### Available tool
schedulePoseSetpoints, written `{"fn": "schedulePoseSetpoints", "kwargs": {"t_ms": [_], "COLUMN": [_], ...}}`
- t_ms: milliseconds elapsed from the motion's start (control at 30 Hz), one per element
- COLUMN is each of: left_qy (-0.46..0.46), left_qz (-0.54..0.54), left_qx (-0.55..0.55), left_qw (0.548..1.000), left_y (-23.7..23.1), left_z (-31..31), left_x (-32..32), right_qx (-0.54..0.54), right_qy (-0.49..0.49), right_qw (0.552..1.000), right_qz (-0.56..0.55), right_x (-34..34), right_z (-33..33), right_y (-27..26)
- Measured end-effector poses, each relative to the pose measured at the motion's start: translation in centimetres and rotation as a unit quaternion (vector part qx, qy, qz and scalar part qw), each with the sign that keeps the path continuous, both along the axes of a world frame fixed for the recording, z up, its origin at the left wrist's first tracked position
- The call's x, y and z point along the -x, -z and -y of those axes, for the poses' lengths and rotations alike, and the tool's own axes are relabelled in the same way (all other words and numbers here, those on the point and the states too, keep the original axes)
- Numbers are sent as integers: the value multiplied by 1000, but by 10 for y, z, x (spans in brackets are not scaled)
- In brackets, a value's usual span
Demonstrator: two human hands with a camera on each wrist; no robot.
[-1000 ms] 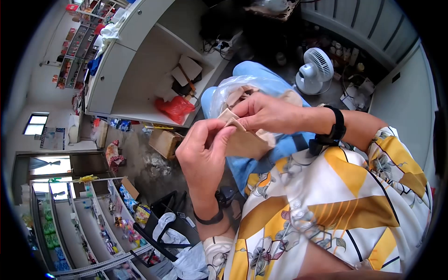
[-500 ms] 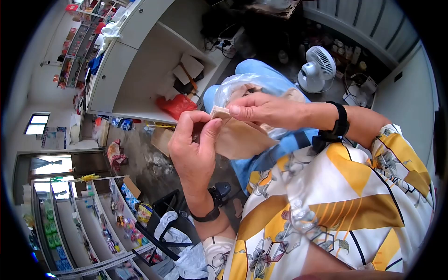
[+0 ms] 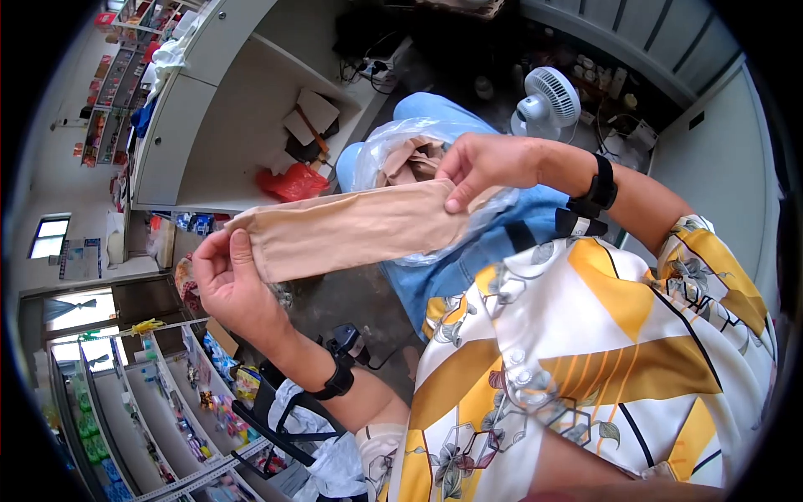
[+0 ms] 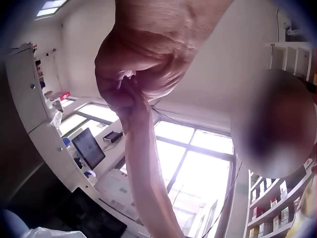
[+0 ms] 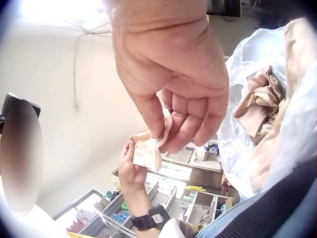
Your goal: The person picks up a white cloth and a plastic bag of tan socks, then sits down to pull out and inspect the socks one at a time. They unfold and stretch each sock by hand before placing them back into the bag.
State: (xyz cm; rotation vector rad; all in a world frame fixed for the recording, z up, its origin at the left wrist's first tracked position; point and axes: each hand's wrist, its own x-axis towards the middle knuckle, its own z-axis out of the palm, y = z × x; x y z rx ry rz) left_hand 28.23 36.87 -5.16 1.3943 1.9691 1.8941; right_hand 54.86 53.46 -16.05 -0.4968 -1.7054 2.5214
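A long, flat piece of beige cloth (image 3: 343, 230) is stretched between the two hands in the head view. My left hand (image 3: 238, 289) pinches its far left end between thumb and fingers. At the other end, over the lap, my right hand (image 3: 493, 163) grips the cloth with thumb on top. The right wrist view shows the right hand (image 5: 171, 84) close up, pinching the cloth (image 5: 146, 151), with the left hand behind. More crumpled beige cloth (image 5: 260, 104) lies in a clear plastic bag (image 3: 376, 159) on the lap, partly covered by the held piece.
Ahead of the knees stands a white cabinet (image 3: 188, 125) with an open compartment containing a red plastic bag (image 3: 293, 181). A white fan (image 3: 548, 100) is on the floor to the right. Stocked shelves (image 3: 125, 402) and a black-framed chair (image 3: 276, 427) stand at left.
The hands have drawn apart: the left moved out left and down, the right slightly up and right. The cloth, earlier bunched at one corner between them, is now stretched lengthwise.
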Motion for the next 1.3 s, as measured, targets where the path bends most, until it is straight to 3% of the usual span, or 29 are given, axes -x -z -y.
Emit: {"fn": "schedulePoseSetpoints", "kwargs": {"t_ms": [100, 333, 433, 567, 667, 733, 833, 1067, 1300], "left_qy": [11, 103, 105, 123, 93, 69, 54, 61, 33], "left_qz": [51, 176, 213, 288, 298, 302, 261, 231, 200], "left_qx": [20, 88, 102, 97, 114, 126, 116, 88, 74], "left_qw": [998, 975, 966, 945, 943, 943, 957, 967, 976], "left_y": [10, 32, 45, 88, 132, 163, 188, 193, 195], "left_z": [5, 16, 14, 11, 3, -4, -11, -9, -9], "left_x": [2, -2, -8, 1, 1, 1, -5, -8, -9], "right_qx": [-11, 103, 133, 67, -35, -202, -211, -191, -180], "right_qy": [46, 189, 197, 267, 306, 322, 313, 328, 325], "right_qw": [999, 976, 969, 961, 951, 919, 919, 910, 916], "right_qz": [3, -48, -61, -27, 29, 103, 112, 166, 152], "right_x": [-4, -4, -6, -9, -2, 4, 9, 7, 7], "right_z": [0, -8, -14, -7, -11, -24, -31, -21, -24], "right_y": [1, 15, 21, 14, 39, 72, 99, 79, 86]}}
